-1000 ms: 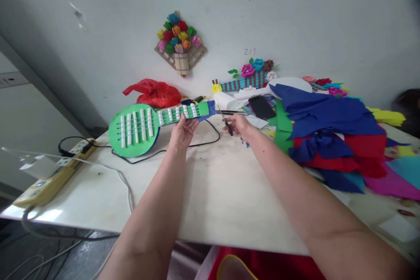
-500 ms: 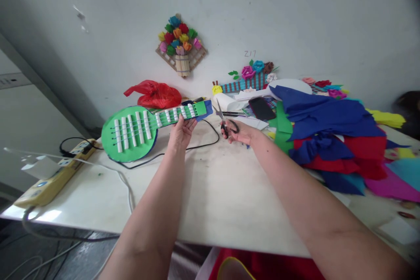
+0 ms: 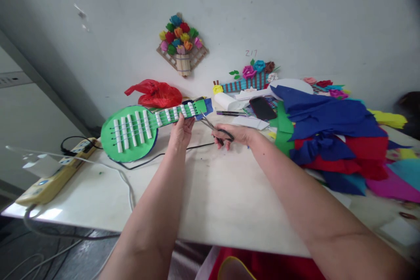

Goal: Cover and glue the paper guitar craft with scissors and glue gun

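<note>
My left hand (image 3: 182, 129) is closed round the neck of a green paper guitar (image 3: 106, 135), thumb on the front and fingers behind. White rolled strips and thin strings cross its round body and neck. A blue paper edge (image 3: 209, 107) sticks out past the head of the guitar. In my right hand (image 3: 231, 134) is a pair of black-handled scissors (image 3: 225, 134), fingers through the loops. The blades are parted and point up and left, with their tips at the blue edge. Whether they touch it I cannot tell.
Blue, red and green paper (image 3: 331, 113) is heaped on the right of the table. A phone (image 3: 262, 108), pens (image 3: 231, 113) and a red plastic bag (image 3: 159, 94) lie near the wall. To the left is a yellow power strip (image 3: 54, 179) with cables.
My right hand has turned the scissors, opened the blades and brought them left to the blue edge. The guitar's body has dipped and shifted slightly left, still in my left hand.
</note>
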The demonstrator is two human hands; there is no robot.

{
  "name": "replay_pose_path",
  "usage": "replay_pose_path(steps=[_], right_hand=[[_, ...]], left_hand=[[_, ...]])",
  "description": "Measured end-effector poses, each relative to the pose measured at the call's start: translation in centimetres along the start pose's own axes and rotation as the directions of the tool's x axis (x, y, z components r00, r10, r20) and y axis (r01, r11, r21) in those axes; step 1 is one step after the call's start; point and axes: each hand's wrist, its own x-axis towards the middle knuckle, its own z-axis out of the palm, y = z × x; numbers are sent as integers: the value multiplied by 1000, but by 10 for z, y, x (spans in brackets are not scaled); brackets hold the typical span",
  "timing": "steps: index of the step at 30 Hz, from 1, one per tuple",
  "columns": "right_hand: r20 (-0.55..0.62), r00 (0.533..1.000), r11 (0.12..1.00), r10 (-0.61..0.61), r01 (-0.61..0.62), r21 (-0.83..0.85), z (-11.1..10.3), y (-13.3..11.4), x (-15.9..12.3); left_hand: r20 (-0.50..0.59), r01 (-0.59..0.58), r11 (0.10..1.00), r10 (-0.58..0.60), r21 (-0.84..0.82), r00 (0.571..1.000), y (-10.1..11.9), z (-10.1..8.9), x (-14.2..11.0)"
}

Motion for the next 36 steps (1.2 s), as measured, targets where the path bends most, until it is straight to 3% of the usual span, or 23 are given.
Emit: replay_pose_path(steps=[6, 11, 36], right_hand=[[-163, 985, 999, 48, -45, 17, 22, -1, 16], [-272, 961, 998, 55, -47, 36, 27, 4, 24], [-391, 921, 995, -4, 41, 86, 34, 7, 33]], left_hand=[[-1, 24, 999, -24, 24, 1000, 1, 1, -2], [12, 35, 999, -35, 4, 999, 1, 3, -3], [-2, 34, 999, -34, -36, 999, -5, 4, -2]])
